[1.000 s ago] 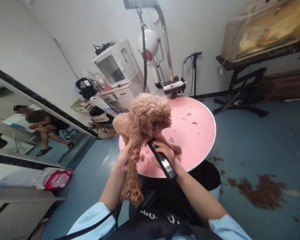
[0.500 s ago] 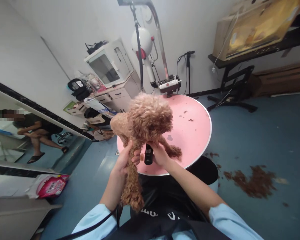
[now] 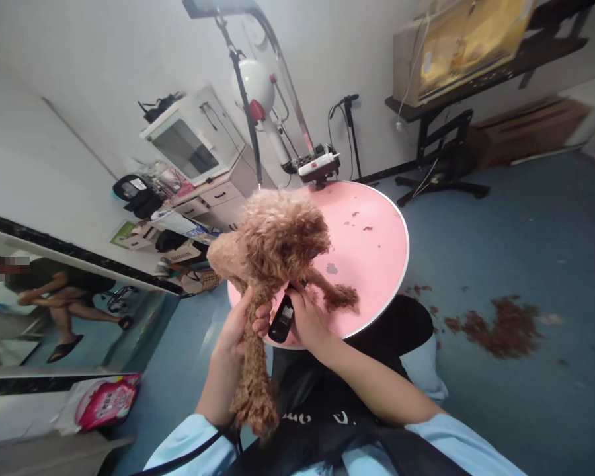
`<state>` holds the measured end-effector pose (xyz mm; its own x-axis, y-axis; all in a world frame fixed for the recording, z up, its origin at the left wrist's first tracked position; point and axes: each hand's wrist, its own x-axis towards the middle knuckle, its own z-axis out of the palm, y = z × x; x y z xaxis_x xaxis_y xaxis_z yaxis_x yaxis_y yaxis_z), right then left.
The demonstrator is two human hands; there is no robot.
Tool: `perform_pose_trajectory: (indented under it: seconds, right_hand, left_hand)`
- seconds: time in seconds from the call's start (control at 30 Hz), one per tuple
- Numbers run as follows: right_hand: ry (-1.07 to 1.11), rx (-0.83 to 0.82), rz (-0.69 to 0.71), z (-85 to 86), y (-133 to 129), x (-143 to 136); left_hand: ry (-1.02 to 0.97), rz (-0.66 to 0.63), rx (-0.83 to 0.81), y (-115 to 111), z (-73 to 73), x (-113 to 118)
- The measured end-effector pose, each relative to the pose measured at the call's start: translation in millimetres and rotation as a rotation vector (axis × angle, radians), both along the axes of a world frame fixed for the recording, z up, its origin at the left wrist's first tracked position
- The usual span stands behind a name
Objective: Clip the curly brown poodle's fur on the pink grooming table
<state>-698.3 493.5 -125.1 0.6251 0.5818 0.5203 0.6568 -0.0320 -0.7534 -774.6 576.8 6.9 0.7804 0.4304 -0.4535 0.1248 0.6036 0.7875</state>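
At the table's (image 3: 377, 271) near edge, the dog's (image 3: 282, 235) presumably delicate foreleg (image 3: 256, 377) is clasped suitably high by the left hand (image 3: 240, 324). The clipper (image 3: 281, 320) is gripped by the right hand (image 3: 311, 325).

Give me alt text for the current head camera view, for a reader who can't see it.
A person's left hand grips a foreleg of a curly-headed brown dog on a round pink table; the right hand holds a black clipper-like tool below its head. Brown hair clumps lie on the blue floor.
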Motion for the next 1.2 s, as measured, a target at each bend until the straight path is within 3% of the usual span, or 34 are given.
perform_pose_trajectory:
  seconds: [0.1,0.17,0.3,0.4,0.53,0.6,0.73,0.83,0.97,1.03,1.2]
  right_hand:
    - [-0.145,-0.023,0.069,-1.5,-11.2,-11.3]
    - [-0.210,-0.044,0.042,-2.1,-10.0,-12.6]
    - [-0.116,-0.319,-0.115,1.3,13.4,0.2]
    - [-0.062,-0.479,-0.096,2.6,19.2,-2.1]
    - [-0.222,-0.368,0.040,1.4,3.0,-20.6]
    - [-0.284,-0.330,-0.008,4.2,0.4,-19.8]
    - [-0.165,-0.513,-0.153,13.7,12.1,-2.2]
    - [-0.113,-0.642,-0.126,16.4,12.4,-5.4]
    - [-0.214,-0.592,-0.003,20.2,-3.4,-24.0]
    - [-0.236,-0.581,-0.046,24.2,-7.2,-22.8]
    - [-0.127,-0.728,-0.195,23.9,-1.1,-7.0]
  left_hand:
    - [0.022,-0.052,-0.027,3.1,4.1,-1.8]
    - [0.034,-0.095,-0.062,6.9,7.0,-1.4]
    - [0.078,-0.141,-0.111,8.9,13.6,0.4]
    - [0.071,-0.121,-0.143,6.2,18.2,0.6]
    - [0.079,-0.161,-0.212,5.3,24.2,0.5]
    - [0.089,-0.160,-0.213,4.7,26.9,0.9]
    - [0.131,-0.109,-0.188,-0.4,28.7,1.5]
    - [0.193,-0.120,-0.184,-4.0,28.3,0.9]
    - [0.232,-0.176,-0.189,-6.1,30.6,0.3]
    - [0.211,-0.148,-0.171,-7.0,32.0,0.9]
    - [0.224,-0.113,-0.142,-8.4,30.7,2.2]
